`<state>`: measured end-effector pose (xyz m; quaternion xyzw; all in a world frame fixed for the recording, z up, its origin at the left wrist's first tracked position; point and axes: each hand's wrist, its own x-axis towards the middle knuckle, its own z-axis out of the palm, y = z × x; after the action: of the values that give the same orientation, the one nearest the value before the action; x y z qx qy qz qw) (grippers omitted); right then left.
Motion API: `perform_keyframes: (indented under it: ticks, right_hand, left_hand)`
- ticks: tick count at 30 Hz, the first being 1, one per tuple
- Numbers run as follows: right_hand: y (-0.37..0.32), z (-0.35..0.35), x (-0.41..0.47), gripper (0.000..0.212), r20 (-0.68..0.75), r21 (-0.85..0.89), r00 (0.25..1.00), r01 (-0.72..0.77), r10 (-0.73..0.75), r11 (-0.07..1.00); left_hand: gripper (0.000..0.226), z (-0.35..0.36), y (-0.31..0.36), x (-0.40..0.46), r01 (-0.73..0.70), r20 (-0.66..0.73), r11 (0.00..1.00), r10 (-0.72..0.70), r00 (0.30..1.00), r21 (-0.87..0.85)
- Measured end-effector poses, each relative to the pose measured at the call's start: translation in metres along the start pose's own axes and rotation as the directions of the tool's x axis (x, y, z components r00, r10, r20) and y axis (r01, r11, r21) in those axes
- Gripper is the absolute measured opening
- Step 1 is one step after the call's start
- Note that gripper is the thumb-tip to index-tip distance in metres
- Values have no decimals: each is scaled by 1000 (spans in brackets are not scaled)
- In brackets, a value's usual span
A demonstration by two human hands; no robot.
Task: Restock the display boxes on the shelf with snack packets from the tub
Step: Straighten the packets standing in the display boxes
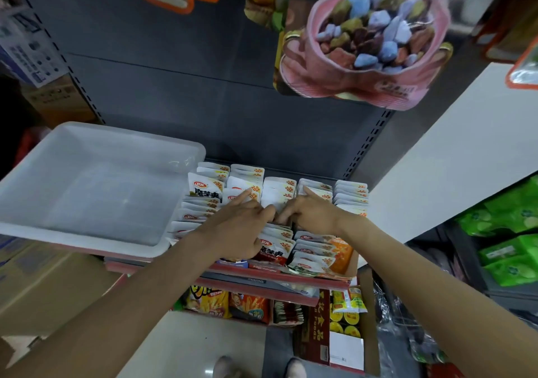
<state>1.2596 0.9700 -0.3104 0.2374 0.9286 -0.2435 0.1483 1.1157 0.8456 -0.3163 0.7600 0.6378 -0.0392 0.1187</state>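
1. Nearest, below the shelf (291,281), a lower level holds orange crisp bags (227,305) and yellow tins (348,321).
2. On the shelf's near right stands a display box (346,264) packed with upright rows of white snack packets (313,254).
3. The left hand (240,226) lies over the packets just left of the middle row, its index finger stretched out to the far side and touching a packet, the other fingers curled down among the packets; whether they hold one cannot be told.
4. The right hand (310,213) meets it from the right, fingers bent into the gap in the middle row, thumb pointing to the far side; its hold is hidden as well.
5. Farther rows of packets (350,194) fill the shelf to the back panel.
6. The tub (87,185), translucent white, sits at the left of the shelf, touching the packet rows, with nothing visible in it.
7. Far above hangs a pink sweets bag (364,43).
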Motion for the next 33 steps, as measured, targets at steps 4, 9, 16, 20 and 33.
perform_keyframes:
  ticks: [4,9,16,20,33]
  right_hand:
    - [10,-4,6,42,-175,62,983,-47,58,997]
    - [10,4,24,37,-152,-260,986,-105,67,960]
    - [2,11,35,32,-152,-448,984,-155,96,881]
    - [1,9,36,30,-180,-417,981,-140,69,898]
    - [-9,-2,13,13,-296,-215,955,-80,13,973]
  left_hand:
    - [31,-2,-5,-6,-34,-10,998,33,999,-57]
    - [35,2,-14,-14,-62,-10,991,61,998,-121]
    - [35,9,-15,-14,-54,-46,994,49,998,-97]
    - [37,6,-14,-16,-76,-98,995,69,993,-66]
    - [82,12,-9,-15,-16,-56,999,14,998,-38]
